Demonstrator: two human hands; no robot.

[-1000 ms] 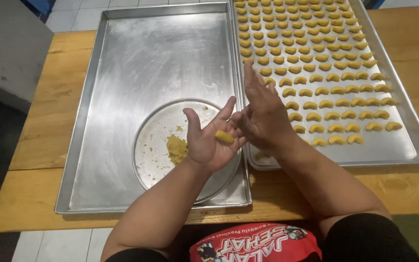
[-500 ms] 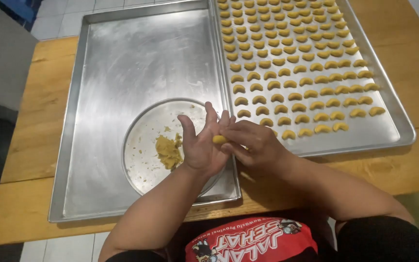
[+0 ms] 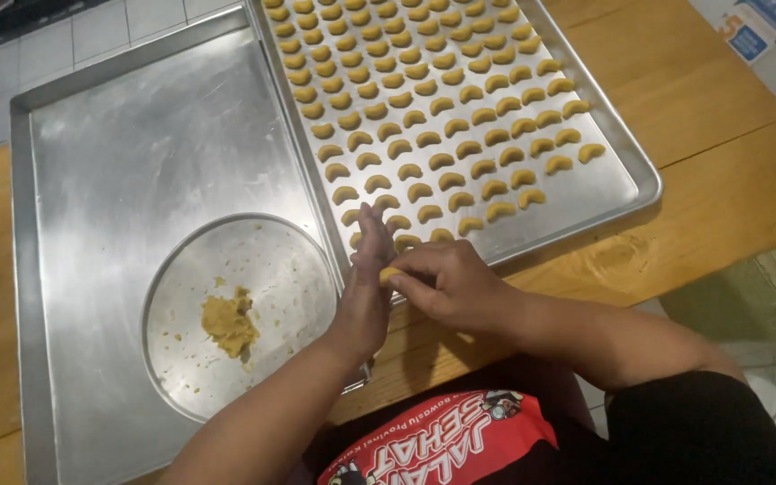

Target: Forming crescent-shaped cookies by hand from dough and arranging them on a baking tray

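The left hand point(image 3: 365, 287) stands on edge, its fingers point(image 3: 372, 235) straight and held together, pointing away over the seam between the two trays. The right hand point(image 3: 446, 283) curls in beside it, thumb and fingertips pinching a small piece of yellow dough point(image 3: 389, 274) against the left palm. Just beyond lies the tray of curved biscuits point(image 3: 621, 193); a dough lump point(image 3: 229, 323) sits on the round plate point(image 3: 289, 269) to the left.

There were two metal trays point(image 3: 92, 135) side by side on one tabletop point(image 3: 711, 180), one round plate point(image 3: 253, 260) with one lump of dough point(image 3: 228, 323), and two hands point(image 3: 365, 296). Crescent cookies point(image 3: 442, 117): too many to count exactly, dozens in rows.
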